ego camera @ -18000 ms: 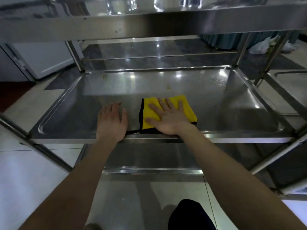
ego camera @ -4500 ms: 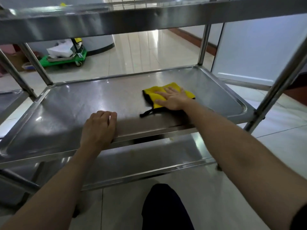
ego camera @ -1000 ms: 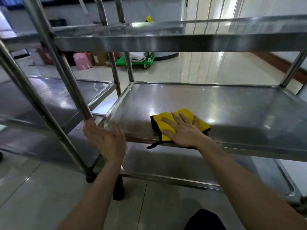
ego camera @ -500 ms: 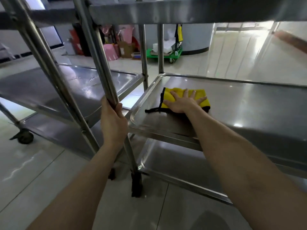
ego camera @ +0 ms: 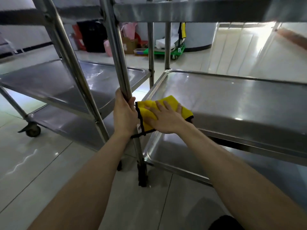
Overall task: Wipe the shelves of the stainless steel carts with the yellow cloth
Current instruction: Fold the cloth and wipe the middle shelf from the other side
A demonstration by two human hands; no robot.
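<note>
Wiping is under way at the near left corner of one cart's middle shelf. There the right grip lies wide and flat, fingers spread, pressing the yellow cloth onto the steel with nothing curled round it. A black-edged corner of the cloth hangs over the shelf's front rim. Just beside it, the left grip is wrapped round the cart's corner post, probably to steady the frame.

The rest of this shelf shines evenly, so it may be largely done, though the view cannot prove it. The lower shelf and top shelf look like work left. The neighbouring cart's shelf, on the left, shows pale streaks and likely needs the cloth too.
</note>
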